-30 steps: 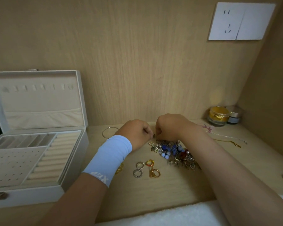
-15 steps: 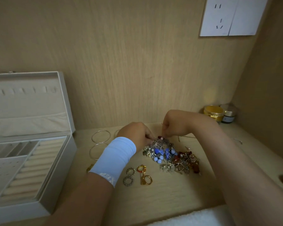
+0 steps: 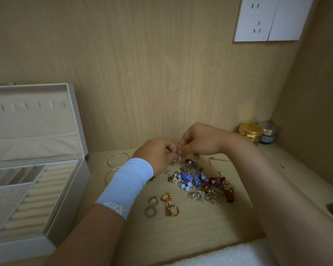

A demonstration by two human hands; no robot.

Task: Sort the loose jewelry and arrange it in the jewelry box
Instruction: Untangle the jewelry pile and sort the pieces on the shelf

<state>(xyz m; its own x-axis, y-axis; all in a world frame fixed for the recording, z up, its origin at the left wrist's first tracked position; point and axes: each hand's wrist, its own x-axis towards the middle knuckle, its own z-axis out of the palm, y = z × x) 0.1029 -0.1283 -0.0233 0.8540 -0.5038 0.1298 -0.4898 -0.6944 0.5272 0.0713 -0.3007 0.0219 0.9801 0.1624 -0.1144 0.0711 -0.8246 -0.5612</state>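
I am looking down at a pale wooden desk [image 3: 190, 227] set against a wood-grain wall. My left hand [image 3: 156, 154] and my right hand [image 3: 198, 140] meet just above the far edge of a tangled pile of loose jewelry [image 3: 202, 183]. The fingertips of both hands are pressed together on a small silver hoop [image 3: 178, 159] that hangs between them, pinching it from either side; the hoop hangs right at the top edge of the pile, and I cannot tell whether it is caught up with other pieces there. A light blue wristband [image 3: 126, 187] covers my left wrist.

The pile is a mix of blue beads, pearls, dark red stones and gold and silver metalwork. In front of it, nearer to me, lie two silver rings [image 3: 152, 206] set one beside the other, and just to their right two gold rings [image 3: 169, 205]. Behind my left hand, thin silver bangles [image 3: 116, 160] lie flat on the desk. A fine gold chain [image 3: 217, 160] lies behind my right wrist.

The jewelry box [image 3: 65, 198] stands open at the left, well apart from the pile, its lid upright. Inside I see cream ring rolls [image 3: 38, 196] on the right, a perforated panel at the front left and small compartments at the back left.

In the far right corner stand a gold jar [image 3: 250, 131] and a smaller dark jar [image 3: 268, 134], touching. A white wall socket [image 3: 271, 19] is mounted above.
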